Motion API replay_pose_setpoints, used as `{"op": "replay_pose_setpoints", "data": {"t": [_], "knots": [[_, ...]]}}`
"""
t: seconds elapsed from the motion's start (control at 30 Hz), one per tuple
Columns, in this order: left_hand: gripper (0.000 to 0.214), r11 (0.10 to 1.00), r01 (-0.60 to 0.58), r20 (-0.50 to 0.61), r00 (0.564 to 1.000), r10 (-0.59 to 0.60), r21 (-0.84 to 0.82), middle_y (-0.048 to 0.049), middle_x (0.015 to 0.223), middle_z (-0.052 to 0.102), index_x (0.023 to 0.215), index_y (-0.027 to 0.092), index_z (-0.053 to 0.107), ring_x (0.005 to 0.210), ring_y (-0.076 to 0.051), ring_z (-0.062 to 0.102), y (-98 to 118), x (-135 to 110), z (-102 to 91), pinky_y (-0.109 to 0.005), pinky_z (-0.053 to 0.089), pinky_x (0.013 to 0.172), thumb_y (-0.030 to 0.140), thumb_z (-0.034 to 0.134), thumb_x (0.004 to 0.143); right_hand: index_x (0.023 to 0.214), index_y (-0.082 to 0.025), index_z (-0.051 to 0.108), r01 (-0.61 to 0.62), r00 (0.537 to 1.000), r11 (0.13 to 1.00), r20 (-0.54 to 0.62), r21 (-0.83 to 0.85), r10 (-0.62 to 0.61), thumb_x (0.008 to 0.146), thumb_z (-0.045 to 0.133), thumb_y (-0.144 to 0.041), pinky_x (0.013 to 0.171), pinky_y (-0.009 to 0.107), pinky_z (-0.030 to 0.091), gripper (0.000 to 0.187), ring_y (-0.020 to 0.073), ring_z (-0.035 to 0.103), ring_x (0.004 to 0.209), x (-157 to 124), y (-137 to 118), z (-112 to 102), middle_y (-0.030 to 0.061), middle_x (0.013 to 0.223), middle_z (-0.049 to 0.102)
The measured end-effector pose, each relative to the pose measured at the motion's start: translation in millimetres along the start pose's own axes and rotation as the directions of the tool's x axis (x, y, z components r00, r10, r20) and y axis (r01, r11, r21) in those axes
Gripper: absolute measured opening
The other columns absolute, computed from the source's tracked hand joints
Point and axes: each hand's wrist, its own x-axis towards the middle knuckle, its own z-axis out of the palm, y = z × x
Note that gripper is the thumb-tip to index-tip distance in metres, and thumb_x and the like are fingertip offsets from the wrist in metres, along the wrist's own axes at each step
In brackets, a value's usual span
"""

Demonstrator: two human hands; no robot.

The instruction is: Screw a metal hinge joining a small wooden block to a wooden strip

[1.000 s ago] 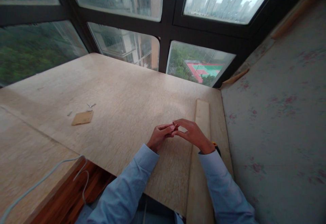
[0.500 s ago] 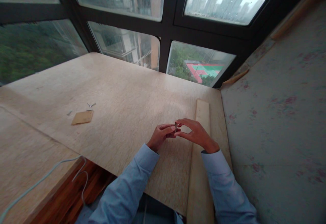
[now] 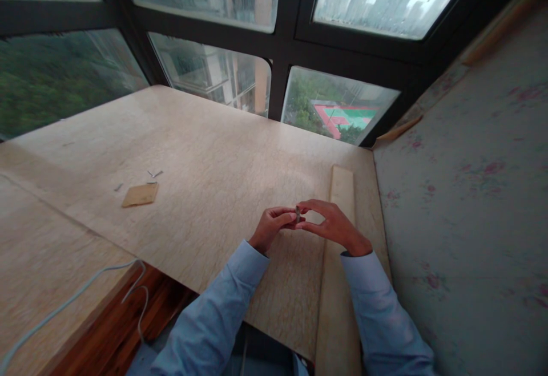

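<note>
Between my two hands is a small, thin, dark greyish piece [image 3: 298, 214], held upright above the pale tabletop; its kind is too small to make out. My left hand [image 3: 274, 223] pinches it from the left, thumb on the near side. From the right, my right hand [image 3: 331, 225] has its thumb and forefinger at the piece's lower and upper ends, the fingers curved with a gap behind them. Far to the left lie a flat tan square piece [image 3: 140, 195] and, just beyond it, several small thin metal-grey bits [image 3: 154, 174].
A long pale board [image 3: 338, 290] lies along the right side under my right forearm, near the flowered wall [image 3: 454, 222]. Dark-framed windows [image 3: 282, 45] border the far edge. A light cable [image 3: 77, 293] crosses the lower left, beside a reddish wooden opening [image 3: 158, 296].
The view has shifted very slightly. Both hands keep nearly the same hold on the small piece, which seems turned a little.
</note>
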Motion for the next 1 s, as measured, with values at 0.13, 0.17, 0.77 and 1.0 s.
{"op": "replay_pose_setpoints", "data": {"t": [0.13,0.17,0.77,1.0], "knots": [[0.018,1.0,-0.009,-0.083,0.997,0.008,-0.011,-0.0068,0.073,0.073,0.074,0.013,0.075,0.064,-0.017,0.068,-2,3,-1.8,-0.027,0.052,0.066,0.025,0.079,0.062,0.114,-0.022,0.065,-0.012,1.0,1.0,0.001,0.025,0.012,0.079,0.071,-0.048,0.079,0.033,0.054,0.044,0.0202,0.069,0.085,0,-1,0,0.0069,0.096,0.073],[0.018,1.0,-0.013,-0.096,0.995,0.013,-0.007,-0.0065,0.072,0.073,0.073,0.013,0.074,0.063,-0.016,0.068,-3,3,-2.0,-0.027,0.052,0.065,0.025,0.079,0.061,0.114,-0.022,0.065,-0.013,1.0,0.999,-0.005,0.031,0.013,0.078,0.072,-0.048,0.079,0.034,0.055,0.045,0.0202,0.069,0.085,0,-2,0,0.0068,0.096,0.073],[0.024,0.994,-0.034,-0.068,0.997,0.041,0.102,-0.0105,0.088,0.075,0.08,0.014,0.077,0.072,-0.016,0.067,-5,3,-5.4,-0.029,0.053,0.072,0.033,0.081,0.065,0.124,-0.026,0.061,-0.001,1.0,1.0,-0.01,0.003,0.001,0.081,0.072,-0.041,0.086,0.037,0.053,0.047,0.0208,0.067,0.095,1,0,4,0.0073,0.108,0.071],[0.025,0.981,-0.083,-0.088,0.991,0.1,0.177,-0.0063,0.073,0.072,0.078,0.014,0.077,0.064,-0.014,0.064,-4,2,-2.7,-0.027,0.05,0.065,0.035,0.08,0.065,0.12,-0.026,0.064,-0.079,0.997,0.989,0.012,0.126,0.078,0.085,0.068,-0.039,0.076,0.032,0.055,0.038,0.0173,0.067,0.081,3,0,11,0.0043,0.092,0.072]]}}
